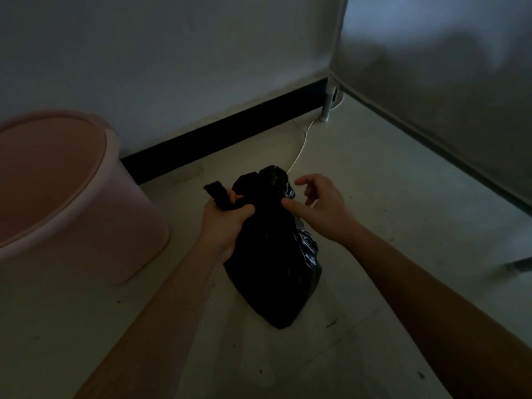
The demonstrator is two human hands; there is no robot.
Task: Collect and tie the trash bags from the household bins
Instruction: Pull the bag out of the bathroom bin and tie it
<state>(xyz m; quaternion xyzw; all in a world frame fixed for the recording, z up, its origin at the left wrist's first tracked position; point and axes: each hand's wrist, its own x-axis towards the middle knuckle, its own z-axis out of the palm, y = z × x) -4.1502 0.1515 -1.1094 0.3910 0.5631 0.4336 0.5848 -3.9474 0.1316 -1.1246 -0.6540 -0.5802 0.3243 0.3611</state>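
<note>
Head camera showed the black trash bag (276,254) on the floor (388,203) beside the pink bin (86,214); the left hand (224,220) gripped its twisted neck, the right hand (325,208) loose-fingered, thumb touching it.

Glossy black trash bag (273,254), pink bin (72,203), black skirting (230,125), seemingly off-white floor (374,182).

Black trash bag (273,254) on floor (374,226) near pink bin (72,203).
Glossy, crumpled, bulging; neck gathered, loose strip jutting left.
</note>
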